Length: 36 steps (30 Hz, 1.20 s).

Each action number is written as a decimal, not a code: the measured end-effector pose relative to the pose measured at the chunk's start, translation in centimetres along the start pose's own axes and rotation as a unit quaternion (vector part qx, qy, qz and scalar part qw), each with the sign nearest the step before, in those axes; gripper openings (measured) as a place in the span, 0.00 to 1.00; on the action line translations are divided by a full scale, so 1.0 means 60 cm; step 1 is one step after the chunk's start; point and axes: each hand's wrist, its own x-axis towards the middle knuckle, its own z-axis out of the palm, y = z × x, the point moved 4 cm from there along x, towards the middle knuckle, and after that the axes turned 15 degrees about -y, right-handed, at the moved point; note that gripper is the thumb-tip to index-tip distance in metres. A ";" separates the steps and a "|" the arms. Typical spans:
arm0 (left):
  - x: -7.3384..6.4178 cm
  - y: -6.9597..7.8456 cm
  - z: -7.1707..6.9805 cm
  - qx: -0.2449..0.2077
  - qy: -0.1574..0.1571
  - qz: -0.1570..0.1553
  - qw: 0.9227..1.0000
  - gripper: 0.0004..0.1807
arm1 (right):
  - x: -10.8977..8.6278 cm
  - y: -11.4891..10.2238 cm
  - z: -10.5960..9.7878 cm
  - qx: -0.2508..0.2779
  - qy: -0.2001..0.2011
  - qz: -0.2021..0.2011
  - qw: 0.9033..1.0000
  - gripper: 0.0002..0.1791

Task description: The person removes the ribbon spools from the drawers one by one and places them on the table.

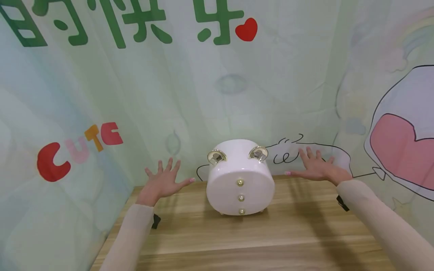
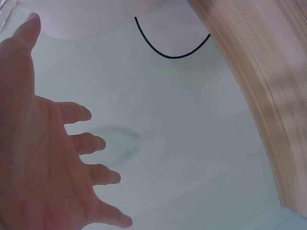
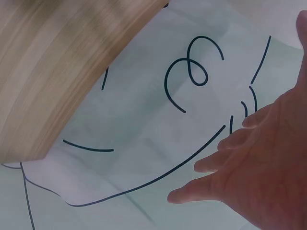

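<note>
The left hand (image 1: 162, 183) and the right hand (image 1: 314, 168) are both spread wide, fingers fanned, thumbs pointing inward, and neither holds anything. Between them, just inward of each thumb and apart from both, a white case (image 1: 241, 190) stands upright on the tabletop (image 1: 190, 237); whether the fingertips touch the backdrop (image 1: 288, 82) behind it cannot be told

The likeliest trouble is a slip: the shell looks hard and glossy, so flat palms pressing from either side could slide along its curved flanks. If one hand pushes sooner or harder than the other, the case could skid or twist, since it seems to rest on small feet (image 1: 262, 211). A high push might tip it, and an inward-sweeping thumb could catch one of the metal fittings (image 1: 217, 156) at its upper corners

The front face is a smooth rounded oval, with three shiny, gold-toned round studs (image 1: 241, 198) in a vertical row midway between the hands. The fittings are round, gold-rimmed and mirror-like inside. Below the hands, the tabletop shows pale streaked wood grain; beyond the fingers, the backdrop looks like soft, lightly creased printed cloth. Matte beige sleeves (image 1: 376, 222) cover both forearms behind the wrists
</note>
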 end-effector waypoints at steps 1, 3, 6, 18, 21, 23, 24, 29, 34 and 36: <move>0.000 0.000 -0.001 0.003 0.006 0.007 1.000 0.61 | 0.000 -0.001 -0.001 -0.001 0.002 -0.003 1.000 0.71; -0.002 0.003 -0.005 0.008 0.024 0.026 0.999 0.57 | -0.002 -0.005 -0.002 -0.006 0.008 -0.009 1.000 0.71; -0.008 0.012 -0.016 0.007 0.070 0.064 0.995 0.45 | -0.004 -0.013 -0.004 -0.008 0.023 -0.023 0.999 0.68; -0.041 0.078 -0.058 -0.012 0.216 0.190 0.958 0.06 | -0.041 -0.063 0.003 0.028 0.160 -0.101 0.982 0.38; -0.049 0.095 -0.063 -0.005 0.234 0.214 0.948 0.04 | -0.058 -0.081 0.006 0.040 0.195 -0.125 0.972 0.28; -0.053 0.107 -0.067 -0.003 0.242 0.229 0.943 0.04 | -0.070 -0.092 0.008 0.052 0.215 -0.141 0.965 0.22; -0.054 0.113 -0.069 -0.003 0.245 0.236 0.940 0.04 | -0.076 -0.098 0.009 0.057 0.225 -0.151 0.961 0.20; -0.059 0.140 -0.076 0.001 0.244 0.267 0.932 0.07 | -0.103 -0.131 0.019 0.076 0.278 -0.196 0.937 0.12; -0.061 0.158 -0.078 0.024 0.231 0.280 0.931 0.16 | -0.122 -0.167 0.033 0.076 0.312 -0.231 0.918 0.07; -0.062 0.164 -0.078 0.029 0.224 0.286 0.931 0.18 | -0.125 -0.181 0.039 0.073 0.312 -0.241 0.916 0.07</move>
